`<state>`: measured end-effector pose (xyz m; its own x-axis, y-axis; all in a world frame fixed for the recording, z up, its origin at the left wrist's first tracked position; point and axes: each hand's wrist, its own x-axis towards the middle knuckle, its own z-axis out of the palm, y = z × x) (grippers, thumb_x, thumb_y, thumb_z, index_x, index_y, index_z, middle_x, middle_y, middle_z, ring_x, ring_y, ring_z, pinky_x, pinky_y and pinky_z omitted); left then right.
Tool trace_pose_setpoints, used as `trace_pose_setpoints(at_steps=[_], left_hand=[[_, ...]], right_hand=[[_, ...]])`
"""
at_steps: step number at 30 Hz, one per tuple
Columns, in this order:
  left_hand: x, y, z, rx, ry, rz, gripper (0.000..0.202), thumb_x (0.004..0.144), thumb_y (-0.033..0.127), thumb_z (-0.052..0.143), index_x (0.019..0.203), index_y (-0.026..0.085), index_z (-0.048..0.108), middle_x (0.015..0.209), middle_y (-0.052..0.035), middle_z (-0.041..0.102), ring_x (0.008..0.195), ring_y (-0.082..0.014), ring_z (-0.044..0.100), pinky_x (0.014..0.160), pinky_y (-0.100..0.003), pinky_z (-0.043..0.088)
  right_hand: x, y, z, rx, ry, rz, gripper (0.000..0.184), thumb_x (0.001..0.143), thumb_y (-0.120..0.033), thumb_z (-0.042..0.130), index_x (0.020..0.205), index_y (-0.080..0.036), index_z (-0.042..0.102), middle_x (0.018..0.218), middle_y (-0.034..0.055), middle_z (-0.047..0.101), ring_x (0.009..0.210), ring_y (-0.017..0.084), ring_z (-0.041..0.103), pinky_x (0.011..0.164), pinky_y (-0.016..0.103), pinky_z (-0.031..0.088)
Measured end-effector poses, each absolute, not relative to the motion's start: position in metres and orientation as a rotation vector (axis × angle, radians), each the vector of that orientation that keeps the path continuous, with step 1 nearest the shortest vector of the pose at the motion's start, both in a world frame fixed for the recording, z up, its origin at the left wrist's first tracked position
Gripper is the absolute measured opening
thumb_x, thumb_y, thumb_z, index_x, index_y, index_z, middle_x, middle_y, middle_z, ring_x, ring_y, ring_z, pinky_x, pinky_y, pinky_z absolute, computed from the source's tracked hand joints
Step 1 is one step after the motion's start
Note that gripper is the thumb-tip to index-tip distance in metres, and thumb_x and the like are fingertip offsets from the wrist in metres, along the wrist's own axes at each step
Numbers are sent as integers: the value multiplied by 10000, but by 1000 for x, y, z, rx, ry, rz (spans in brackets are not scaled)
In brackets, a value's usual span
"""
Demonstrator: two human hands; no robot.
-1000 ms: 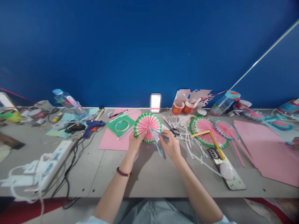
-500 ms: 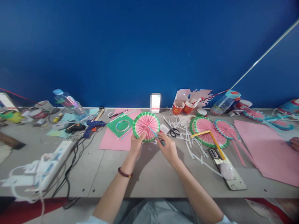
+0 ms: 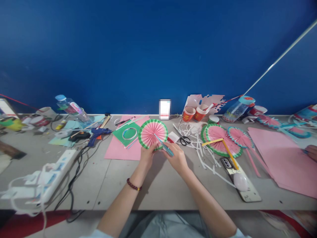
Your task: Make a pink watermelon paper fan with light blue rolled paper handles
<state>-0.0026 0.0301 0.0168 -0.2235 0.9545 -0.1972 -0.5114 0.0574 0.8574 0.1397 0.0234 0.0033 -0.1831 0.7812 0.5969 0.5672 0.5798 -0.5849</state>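
A round pleated paper fan, pink with a green scalloped rim, is held above the table with its face towards me. My left hand is closed on its lower edge, thumb in front. In my right hand, at the fan's lower right edge, is a slim light-blue strip. The strip slants from near the fan's centre down to the right, across my fingers. Whether it is attached to the fan I cannot tell.
Pink paper, a green sheet and a blue glue gun lie left. Right are black scissors, white strips, a watermelon fan and a phone. Another person's hand shows far right.
The fan has shifted slightly left. My left hand has slid right along its lower edge, closer to my right hand. The lower end of the blue strip shows more.
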Motion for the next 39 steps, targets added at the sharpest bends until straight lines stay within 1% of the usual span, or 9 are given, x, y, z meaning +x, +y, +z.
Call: trace_pose_setpoints(at_steps=[3, 9, 13, 18, 22, 25, 29, 32, 39], left_hand=[[-2, 29, 18, 568, 1064, 1495, 463, 545, 303, 823, 961, 156, 681, 840, -47, 720, 734, -179, 672, 627, -259, 512], [-1, 30, 13, 594, 1059, 1534, 457, 552, 284, 821, 970, 159, 685, 875, -49, 723, 766, -184, 677, 660, -270, 523], [-1, 30, 11, 584, 1074, 1544, 465, 545, 291, 824, 963, 144, 684, 867, -62, 724, 764, -193, 680, 663, -282, 529], [0, 28, 11, 611, 1089, 1536, 421, 561, 294, 817, 918, 116, 682, 818, -67, 719, 715, -184, 673, 635, -276, 532], [4, 25, 12, 674, 1093, 1529, 418, 587, 299, 801, 946, 120, 684, 861, -78, 727, 767, -206, 680, 679, -302, 545], [7, 23, 13, 733, 1091, 1550, 376, 616, 292, 785, 936, 118, 693, 883, -82, 731, 789, -208, 681, 726, -317, 547], [9, 23, 13, 757, 1098, 1568, 327, 629, 279, 778, 908, 126, 702, 860, -68, 735, 783, -203, 683, 750, -319, 544], [10, 22, 13, 760, 1077, 1568, 339, 625, 279, 780, 921, 133, 700, 874, -67, 734, 802, -205, 683, 770, -327, 541], [14, 19, 18, 741, 1100, 1568, 361, 588, 280, 800, 902, 138, 693, 886, -79, 730, 831, -227, 682, 791, -355, 535]], right_hand=[[140, 24, 1, -1094, -1880, 295, 254, 909, -253, 496, 1109, -215, 648, 897, 75, 699, 850, 198, 641, 773, 302, 515], [140, 24, -3, -1151, -1880, 279, 305, 904, -201, 463, 1161, -225, 627, 968, 77, 701, 903, 205, 632, 813, 325, 505], [137, 22, 4, -1173, -1852, 271, 274, 873, -228, 515, 1113, -234, 648, 929, 72, 709, 874, 215, 633, 802, 348, 511], [135, 20, 11, -1112, -1799, 299, 218, 845, -226, 555, 1037, -219, 660, 977, 88, 683, 955, 223, 613, 877, 389, 490], [137, 21, 7, -1146, -1732, 368, 208, 845, -285, 593, 1032, -219, 658, 967, 88, 663, 945, 215, 605, 824, 358, 512], [138, 23, 5, -1135, -1713, 421, 206, 856, -273, 580, 1038, -222, 661, 954, 81, 670, 921, 206, 611, 764, 328, 525], [138, 25, 7, -1116, -1659, 504, 170, 857, -248, 563, 961, -208, 691, 888, 71, 680, 792, 178, 629, 670, 288, 526], [137, 24, 8, -1126, -1634, 464, 162, 846, -246, 562, 919, -208, 701, 857, 66, 680, 745, 170, 628, 632, 283, 522], [134, 21, 7, -1180, -1643, 271, 137, 838, -197, 546, 857, -217, 680, 824, 66, 681, 842, 208, 629, 774, 350, 515]])
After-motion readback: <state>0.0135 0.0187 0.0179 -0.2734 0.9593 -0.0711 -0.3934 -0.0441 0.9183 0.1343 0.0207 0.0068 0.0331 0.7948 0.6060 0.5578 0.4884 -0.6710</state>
